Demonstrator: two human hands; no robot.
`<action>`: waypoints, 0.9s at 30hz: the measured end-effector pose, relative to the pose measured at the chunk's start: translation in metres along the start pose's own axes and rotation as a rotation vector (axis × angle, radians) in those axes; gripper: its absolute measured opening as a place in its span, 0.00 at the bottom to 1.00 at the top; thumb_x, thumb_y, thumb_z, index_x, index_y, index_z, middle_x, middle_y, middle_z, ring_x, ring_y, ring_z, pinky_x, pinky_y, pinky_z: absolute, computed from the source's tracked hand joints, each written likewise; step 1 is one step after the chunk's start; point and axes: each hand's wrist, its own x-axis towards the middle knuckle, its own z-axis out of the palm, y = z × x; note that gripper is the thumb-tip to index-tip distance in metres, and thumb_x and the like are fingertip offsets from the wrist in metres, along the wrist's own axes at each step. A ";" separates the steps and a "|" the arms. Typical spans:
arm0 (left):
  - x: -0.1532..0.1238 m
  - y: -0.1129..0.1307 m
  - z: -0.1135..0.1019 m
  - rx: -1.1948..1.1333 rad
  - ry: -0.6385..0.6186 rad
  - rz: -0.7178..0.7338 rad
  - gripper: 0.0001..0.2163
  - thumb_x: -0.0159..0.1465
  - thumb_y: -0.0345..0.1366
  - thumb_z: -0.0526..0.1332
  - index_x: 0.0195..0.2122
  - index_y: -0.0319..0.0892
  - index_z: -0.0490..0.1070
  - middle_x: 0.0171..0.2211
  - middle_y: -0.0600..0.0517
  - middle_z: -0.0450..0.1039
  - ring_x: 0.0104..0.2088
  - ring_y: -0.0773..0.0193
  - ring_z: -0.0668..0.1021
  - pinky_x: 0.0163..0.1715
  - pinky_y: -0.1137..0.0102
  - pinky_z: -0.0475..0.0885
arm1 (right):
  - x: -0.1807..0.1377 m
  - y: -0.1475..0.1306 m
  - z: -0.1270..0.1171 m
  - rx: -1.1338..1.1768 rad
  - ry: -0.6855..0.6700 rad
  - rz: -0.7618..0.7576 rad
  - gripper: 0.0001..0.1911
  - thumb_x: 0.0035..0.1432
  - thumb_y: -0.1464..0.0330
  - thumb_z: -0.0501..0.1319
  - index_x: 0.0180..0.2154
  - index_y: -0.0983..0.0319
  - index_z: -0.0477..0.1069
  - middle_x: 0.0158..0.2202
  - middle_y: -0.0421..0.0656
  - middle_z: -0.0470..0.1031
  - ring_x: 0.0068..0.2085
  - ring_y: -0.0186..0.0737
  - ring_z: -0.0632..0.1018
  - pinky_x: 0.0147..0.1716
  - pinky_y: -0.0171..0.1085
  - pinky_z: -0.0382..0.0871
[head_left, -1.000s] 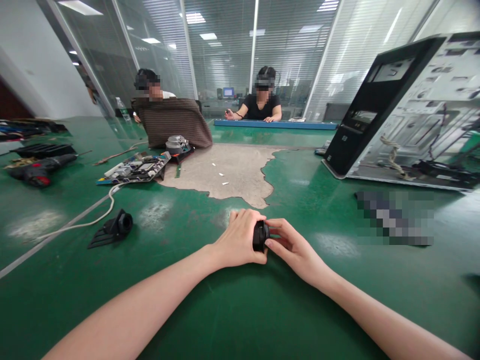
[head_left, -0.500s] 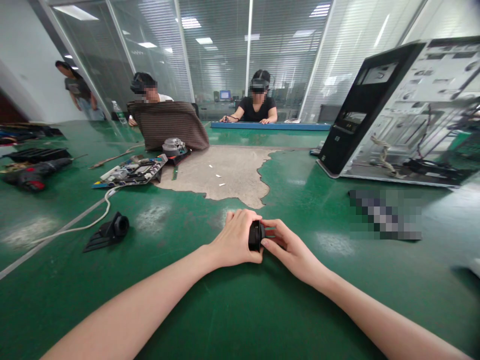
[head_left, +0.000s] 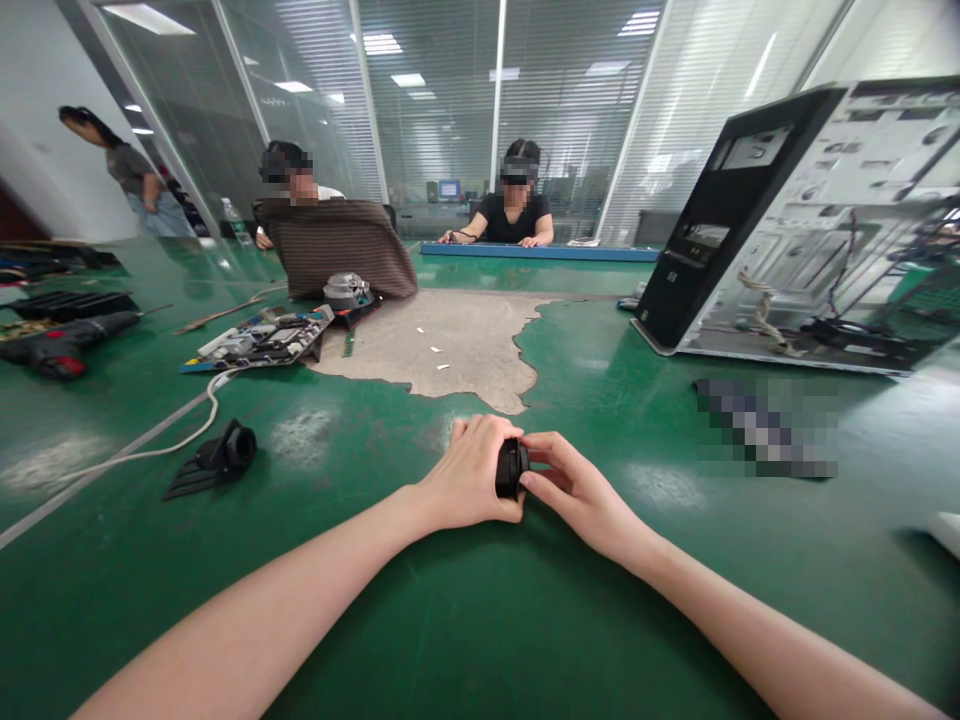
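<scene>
A small black plastic part point(head_left: 508, 470) with a ridged right end is held between my two hands over the green tabletop. My left hand point(head_left: 471, 472) wraps round its body from the left, covering most of it. With fingertips and thumb, my right hand point(head_left: 574, 490) grips the ridged end from the right. The part's exact kind cannot be made out. Left of my hands lies a black plastic bracket point(head_left: 217, 460) with a round opening, apart from both of them.
An open computer case point(head_left: 739, 215) stands at the right. Pixelation covers a flat object point(head_left: 761, 430) before it. At the left are a circuit board point(head_left: 262, 340), a white cable point(head_left: 180, 435) and a power drill point(head_left: 64, 345). Two people in headsets sit opposite, one behind a brown chair back point(head_left: 337, 245).
Both hands keep their hold on the black part, with hardly any visible movement. A person in the far left background has walked further left.
</scene>
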 end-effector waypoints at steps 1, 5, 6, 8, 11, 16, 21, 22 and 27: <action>0.000 0.000 0.000 -0.001 -0.003 0.000 0.28 0.42 0.37 0.61 0.45 0.42 0.53 0.43 0.47 0.62 0.43 0.54 0.66 0.41 0.60 0.57 | -0.001 0.000 0.000 0.001 -0.008 -0.024 0.13 0.55 0.71 0.56 0.44 0.57 0.60 0.43 0.42 0.65 0.47 0.39 0.70 0.47 0.42 0.68; 0.000 0.000 0.001 -0.003 -0.002 0.001 0.28 0.42 0.37 0.61 0.45 0.42 0.52 0.42 0.47 0.62 0.43 0.54 0.67 0.41 0.60 0.57 | -0.001 0.001 0.000 0.000 0.024 -0.048 0.11 0.54 0.69 0.57 0.42 0.57 0.62 0.44 0.42 0.65 0.47 0.39 0.70 0.47 0.42 0.68; 0.000 0.000 0.001 -0.005 0.002 0.001 0.28 0.43 0.37 0.61 0.45 0.42 0.52 0.42 0.47 0.62 0.43 0.54 0.67 0.41 0.60 0.57 | -0.001 0.001 0.001 -0.003 0.042 -0.041 0.10 0.54 0.68 0.57 0.40 0.57 0.63 0.44 0.42 0.65 0.47 0.39 0.70 0.47 0.41 0.68; 0.001 0.001 0.001 -0.010 0.005 -0.001 0.27 0.43 0.37 0.61 0.45 0.43 0.52 0.42 0.47 0.62 0.43 0.54 0.67 0.41 0.60 0.57 | 0.000 0.002 0.001 -0.004 0.062 -0.024 0.08 0.55 0.67 0.56 0.39 0.58 0.63 0.42 0.42 0.66 0.46 0.40 0.71 0.46 0.42 0.69; 0.001 0.001 0.001 -0.018 0.002 -0.002 0.28 0.43 0.37 0.61 0.45 0.43 0.52 0.43 0.47 0.62 0.43 0.54 0.67 0.41 0.60 0.57 | 0.001 0.003 0.001 0.008 0.061 0.018 0.12 0.55 0.68 0.56 0.43 0.57 0.61 0.43 0.43 0.67 0.46 0.40 0.71 0.45 0.42 0.69; 0.000 -0.001 0.001 -0.014 -0.001 0.001 0.28 0.42 0.37 0.61 0.45 0.43 0.53 0.43 0.46 0.62 0.44 0.53 0.67 0.41 0.59 0.57 | 0.000 0.002 0.000 0.024 -0.003 -0.001 0.13 0.55 0.70 0.56 0.43 0.57 0.60 0.43 0.42 0.66 0.47 0.39 0.71 0.48 0.43 0.68; 0.001 -0.001 0.002 -0.017 -0.001 -0.003 0.29 0.42 0.36 0.61 0.46 0.43 0.52 0.43 0.47 0.62 0.43 0.53 0.67 0.41 0.60 0.57 | -0.001 0.001 0.000 0.049 0.014 -0.022 0.10 0.54 0.68 0.57 0.40 0.57 0.61 0.42 0.41 0.66 0.46 0.38 0.71 0.47 0.41 0.68; 0.001 -0.001 0.002 -0.015 0.004 -0.002 0.28 0.43 0.36 0.61 0.46 0.43 0.52 0.43 0.47 0.62 0.43 0.54 0.67 0.41 0.60 0.57 | 0.000 0.001 0.000 0.048 0.026 -0.010 0.08 0.54 0.68 0.57 0.39 0.57 0.62 0.41 0.41 0.66 0.45 0.38 0.72 0.46 0.41 0.69; 0.000 -0.001 0.002 -0.007 0.006 0.005 0.28 0.43 0.37 0.61 0.46 0.42 0.53 0.43 0.47 0.62 0.43 0.54 0.67 0.41 0.60 0.57 | 0.002 0.001 0.000 0.040 0.045 0.059 0.12 0.54 0.68 0.57 0.42 0.58 0.59 0.41 0.42 0.67 0.44 0.39 0.72 0.44 0.42 0.69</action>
